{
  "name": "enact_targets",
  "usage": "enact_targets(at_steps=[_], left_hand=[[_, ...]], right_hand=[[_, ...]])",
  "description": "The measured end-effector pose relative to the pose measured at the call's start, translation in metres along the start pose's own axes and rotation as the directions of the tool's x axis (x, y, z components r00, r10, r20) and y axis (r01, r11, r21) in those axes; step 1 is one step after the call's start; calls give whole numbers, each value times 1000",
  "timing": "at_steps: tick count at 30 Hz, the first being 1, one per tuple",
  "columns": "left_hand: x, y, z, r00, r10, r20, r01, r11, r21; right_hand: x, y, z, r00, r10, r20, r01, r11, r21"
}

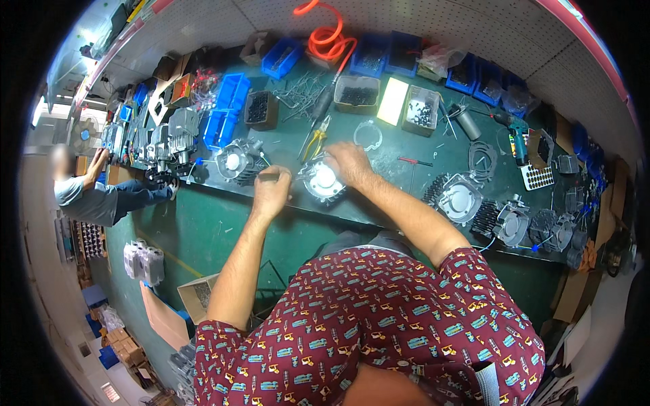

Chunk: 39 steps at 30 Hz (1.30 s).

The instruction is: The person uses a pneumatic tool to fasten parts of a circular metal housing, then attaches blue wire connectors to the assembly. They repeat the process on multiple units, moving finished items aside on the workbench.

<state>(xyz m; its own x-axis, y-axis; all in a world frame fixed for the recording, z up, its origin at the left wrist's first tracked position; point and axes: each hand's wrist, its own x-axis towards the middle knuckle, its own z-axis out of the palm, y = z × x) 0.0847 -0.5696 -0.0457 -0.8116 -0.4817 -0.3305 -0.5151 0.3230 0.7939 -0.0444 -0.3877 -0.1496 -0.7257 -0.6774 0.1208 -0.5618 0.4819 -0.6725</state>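
Note:
At the bench's near edge sits a round silver metal housing (322,180) with a pale disc-shaped face. My right hand (350,163) grips its upper right side, the fingertips partly hidden behind it. Just left of the housing, my left hand (272,194) is closed around a short brownish piece (269,176); its kind cannot be made out. Yellow-handled pliers (316,140) lie just beyond the housing. A finned motor (235,161) stands to the left of my left hand. Behind my right hand lies a thin ring-shaped gasket (367,135).
More metal housings (460,201) line the right front edge. A red-handled screwdriver (414,162) and a teal power drill (518,139) lie right. Blue bins (282,58) and boxes of screws (357,93) fill the back, under a coiled orange hose (326,42). A co-worker (91,189) stands far left.

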Motion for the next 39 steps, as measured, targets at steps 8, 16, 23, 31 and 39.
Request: enact_targets(at_steps=[8,16,23,31,39], left_hand=[[22,12,-4,990,-37,134,25,996,89],[31,36,21,975,-54,217,42,997,62],[43,60,39,967,-43,253,-4,983,183],[-50,12,85,870,492,34,-453,771,448],[-70,9,83,837,543,-64,-487,793,365]], right_hand=[[4,14,-3,994,-97,48,95,995,40],[-11,37,-31,996,-92,8,92,994,51],[-15,37,-42,999,-53,-10,54,998,32],[-17,36,-38,1000,4,-13,-3,1000,19],[-15,36,-39,1000,15,-6,-15,1000,5]])
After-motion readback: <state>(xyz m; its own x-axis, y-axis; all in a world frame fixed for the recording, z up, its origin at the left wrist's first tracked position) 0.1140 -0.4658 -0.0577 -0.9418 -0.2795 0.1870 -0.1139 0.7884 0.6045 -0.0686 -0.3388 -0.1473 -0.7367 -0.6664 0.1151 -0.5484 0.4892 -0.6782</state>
